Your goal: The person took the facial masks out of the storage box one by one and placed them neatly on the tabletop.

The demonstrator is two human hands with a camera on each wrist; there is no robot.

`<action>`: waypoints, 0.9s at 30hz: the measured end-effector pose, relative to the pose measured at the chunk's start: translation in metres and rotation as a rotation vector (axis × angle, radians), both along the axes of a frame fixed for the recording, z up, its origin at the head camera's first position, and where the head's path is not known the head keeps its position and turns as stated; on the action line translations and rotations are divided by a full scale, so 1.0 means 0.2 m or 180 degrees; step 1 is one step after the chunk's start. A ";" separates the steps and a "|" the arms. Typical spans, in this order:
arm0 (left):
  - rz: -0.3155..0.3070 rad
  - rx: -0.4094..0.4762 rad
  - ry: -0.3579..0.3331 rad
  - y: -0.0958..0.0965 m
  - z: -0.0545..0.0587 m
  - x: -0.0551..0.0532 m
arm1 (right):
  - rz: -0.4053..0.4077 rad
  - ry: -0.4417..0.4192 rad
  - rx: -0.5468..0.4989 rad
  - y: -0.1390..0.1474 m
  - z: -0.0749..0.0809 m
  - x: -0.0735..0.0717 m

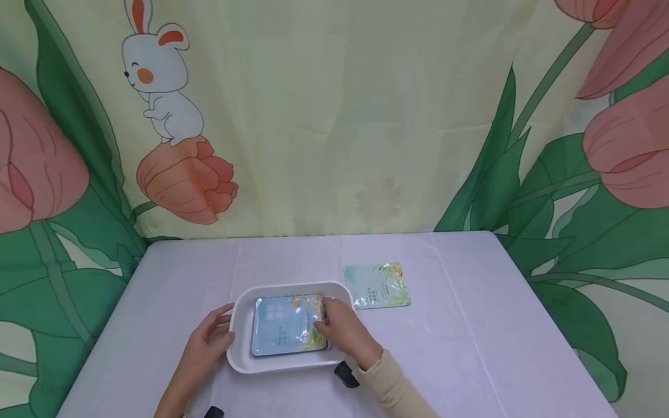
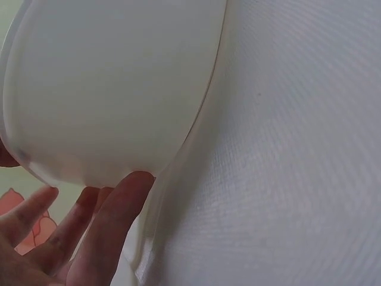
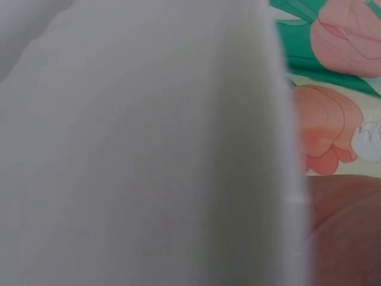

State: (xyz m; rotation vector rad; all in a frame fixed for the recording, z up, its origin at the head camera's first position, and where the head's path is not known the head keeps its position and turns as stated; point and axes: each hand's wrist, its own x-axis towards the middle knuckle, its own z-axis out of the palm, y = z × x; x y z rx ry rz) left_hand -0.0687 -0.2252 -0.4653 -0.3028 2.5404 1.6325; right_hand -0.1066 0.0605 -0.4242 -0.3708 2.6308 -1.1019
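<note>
A white tray stands on the table with a flat, shiny blue sachet, printed with flowers, lying inside. My right hand reaches over the tray's right side and pinches the sachet's right edge between thumb and fingers. Whether other sachets lie beneath it, I cannot tell. At the tray's left end, my left hand rests its spread fingertips and thumb against the outer wall. In the right wrist view the tray's blurred wall covers most of the picture and hides the fingers.
A pale green sachet lies flat on the table just behind the tray's right corner. White cloth covers the table. Behind it hangs a curtain printed with tulips and a rabbit. Dark wrist pieces show near the forearms.
</note>
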 end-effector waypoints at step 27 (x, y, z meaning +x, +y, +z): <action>-0.0038 0.0014 0.0075 0.00 0.01 0.01 | -0.0142 0.0519 0.0745 -0.07 -0.08 0.03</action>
